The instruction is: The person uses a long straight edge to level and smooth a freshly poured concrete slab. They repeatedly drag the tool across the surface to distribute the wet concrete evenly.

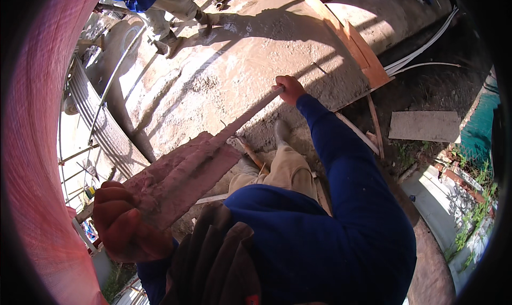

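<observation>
The wet slab (224, 75) is spreading across the upper half of the view, bounded on the right by an orange form board (352, 43). Another person (160, 6) is standing at its far edge, well apart.

A long straightedge (197, 163) is lying diagonally over the slab, its long axis running from lower left, close to the camera, to upper right. It is coated in reddish mortar, and its near end is appearing broad and blurred, so its exact section cannot be judged; it is probably a flat screed board.

The right hand (289, 89) is closed around the far upper end. The left hand (125, 225) is closed around the near lower end. The left hand is nearer the body; the right arm is reaching out almost fully along the axis.
</observation>
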The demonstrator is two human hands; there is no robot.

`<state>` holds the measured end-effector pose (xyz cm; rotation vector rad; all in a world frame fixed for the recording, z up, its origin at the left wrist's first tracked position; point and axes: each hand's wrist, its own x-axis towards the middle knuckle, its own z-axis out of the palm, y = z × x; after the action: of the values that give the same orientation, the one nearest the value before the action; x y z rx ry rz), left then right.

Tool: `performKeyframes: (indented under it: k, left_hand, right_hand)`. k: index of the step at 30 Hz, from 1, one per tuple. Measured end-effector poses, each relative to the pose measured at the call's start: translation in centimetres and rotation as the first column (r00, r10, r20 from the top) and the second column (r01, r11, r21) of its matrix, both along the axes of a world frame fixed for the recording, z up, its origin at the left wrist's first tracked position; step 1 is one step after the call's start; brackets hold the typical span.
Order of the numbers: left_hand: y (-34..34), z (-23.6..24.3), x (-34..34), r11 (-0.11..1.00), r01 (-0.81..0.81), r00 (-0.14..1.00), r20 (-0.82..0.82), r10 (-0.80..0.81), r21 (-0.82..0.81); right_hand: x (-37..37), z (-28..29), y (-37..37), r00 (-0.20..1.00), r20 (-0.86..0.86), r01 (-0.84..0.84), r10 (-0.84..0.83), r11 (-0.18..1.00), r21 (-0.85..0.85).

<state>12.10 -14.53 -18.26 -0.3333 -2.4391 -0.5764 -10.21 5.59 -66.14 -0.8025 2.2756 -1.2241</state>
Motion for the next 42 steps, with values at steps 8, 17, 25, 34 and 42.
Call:
performKeyframes:
  k: [8, 17, 25, 34, 42]
  left_hand:
    - [-0.7, -0.6, 0.5, 1.0, -0.008, 1.0, -0.016, 0.008, 0.024]
    - [-1.4, -0.9, 1.9, 0.996, -0.089, 0.995, 0.044, 0.088, 0.022]
    - [-1.7, -1.5, 2.3, 0.991, -0.131, 0.991, 0.025, 0.13, 0.039]
    - [-2.1, -2.3, 3.2, 0.989, -0.119, 0.993, -0.003, 0.119, 0.086]
    - [-1.7, -2.8, 3.0, 0.979, -0.187, 0.982, -0.022, 0.19, 0.087]
  right_hand:
    - [0.3, 0.3, -0.7, 0.999, 0.043, -0.023, 0.02, 0.998, 0.054]
    - [1.0, -1.7, -0.9, 0.999, -0.02, -0.025, 0.025, 1.0, -0.011]
    - [1.4, -2.3, -1.6, 0.999, -0.037, -0.007, 0.007, 1.0, -0.011]
    - [1.6, -2.0, -1.9, 1.0, -0.02, -0.019, 0.02, 0.999, 0.036]
    - [1.8, -2.8, -1.9, 0.999, -0.038, -0.013, 0.014, 0.999, 0.031]
